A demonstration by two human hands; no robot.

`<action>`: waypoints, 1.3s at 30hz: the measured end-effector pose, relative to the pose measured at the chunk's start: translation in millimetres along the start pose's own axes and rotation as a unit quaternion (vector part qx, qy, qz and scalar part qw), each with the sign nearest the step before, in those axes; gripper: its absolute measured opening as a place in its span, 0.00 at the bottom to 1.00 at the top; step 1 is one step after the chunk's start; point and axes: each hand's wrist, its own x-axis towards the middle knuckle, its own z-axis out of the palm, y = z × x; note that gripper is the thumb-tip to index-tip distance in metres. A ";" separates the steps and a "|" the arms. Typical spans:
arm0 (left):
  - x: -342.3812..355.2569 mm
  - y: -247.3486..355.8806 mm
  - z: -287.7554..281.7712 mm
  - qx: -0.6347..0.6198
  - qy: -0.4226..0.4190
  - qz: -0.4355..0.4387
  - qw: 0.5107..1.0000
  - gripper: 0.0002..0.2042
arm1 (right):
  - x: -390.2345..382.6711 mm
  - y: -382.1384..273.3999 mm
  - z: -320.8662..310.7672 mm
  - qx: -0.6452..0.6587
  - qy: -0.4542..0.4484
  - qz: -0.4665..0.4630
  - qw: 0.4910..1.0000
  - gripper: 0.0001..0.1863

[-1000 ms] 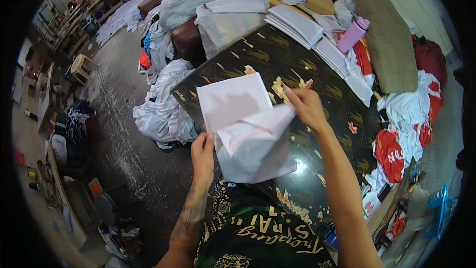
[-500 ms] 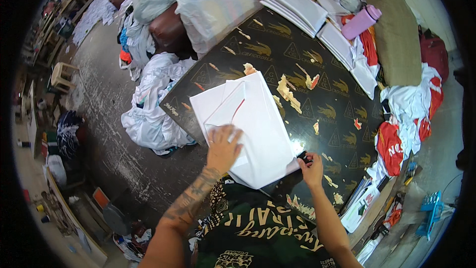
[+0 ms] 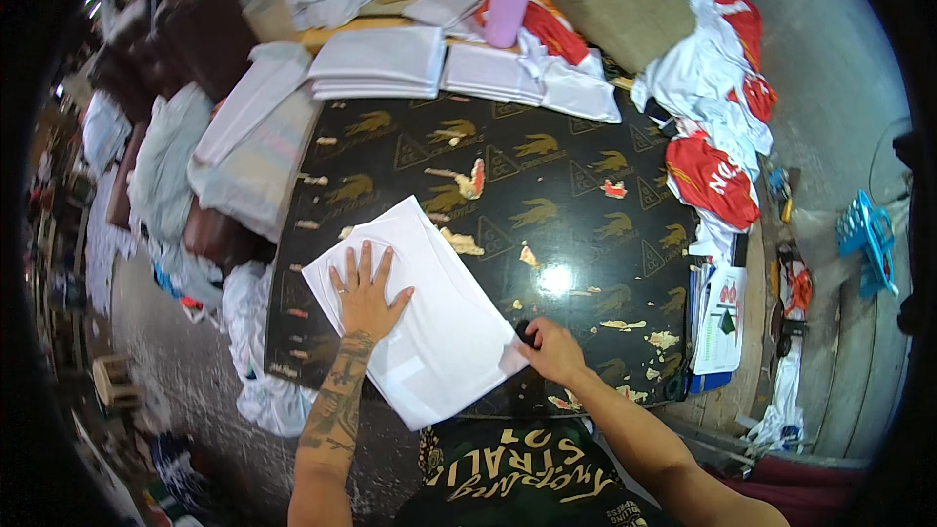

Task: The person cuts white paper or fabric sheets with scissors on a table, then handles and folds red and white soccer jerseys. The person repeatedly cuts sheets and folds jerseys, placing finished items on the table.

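A folded white sheet (image 3: 425,322), which looks like cloth, lies slantwise on the black table (image 3: 390,156). My left hand (image 3: 368,298) rests flat on its upper left part, fingers spread. At the sheet's right corner, my right hand (image 3: 553,349) is closed around a small black object (image 3: 527,334). Most of that object is hidden by the fingers, so its kind cannot be made out. The fingers are right beside the sheet's edge; whether they also pinch the cloth is unclear.
Folded white stacks (image 3: 376,63) line the table's far edge beside a pink bottle (image 3: 509,0). Red and white clothes (image 3: 711,176) lie along the right, above some papers (image 3: 720,317). Plastic-wrapped bundles (image 3: 254,171) stand at the left. The tabletop has peeled patches.
The view has turned, so the table appears squarer. My left hand has moved up the sheet and spread flat, over where a fold with a red line showed. My right hand stays at the corner.
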 end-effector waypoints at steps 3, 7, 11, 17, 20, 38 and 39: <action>51.6 11.1 -12.2 -0.001 0.062 0.016 0.998 0.40 | 46.1 9.1 -33.7 0.015 0.167 0.004 0.986 0.21; 133.7 63.9 -15.5 -0.158 0.102 0.094 0.978 0.30 | 100.9 29.6 -63.2 -0.113 0.388 0.000 0.915 0.33; 228.2 104.3 -0.5 -0.213 0.110 0.151 0.959 0.22 | 118.0 42.0 -60.3 -0.155 0.258 0.071 0.951 0.43; 363.9 146.3 30.4 -0.248 0.119 0.165 0.947 0.12 | 119.0 41.1 -61.7 -0.156 0.267 0.057 0.949 0.43; 407.6 179.3 49.1 -0.267 0.126 0.157 0.942 0.11 | 120.6 40.0 -67.6 -0.168 0.227 0.078 0.956 0.43; 656.1 55.7 56.1 -0.042 0.270 -0.054 0.960 0.12 | 122.9 47.6 -67.1 -0.134 0.193 0.085 0.968 0.45; 671.7 55.0 59.8 0.006 0.287 -0.041 0.957 0.12 | 123.0 48.0 -66.8 -0.135 0.189 0.088 0.969 0.45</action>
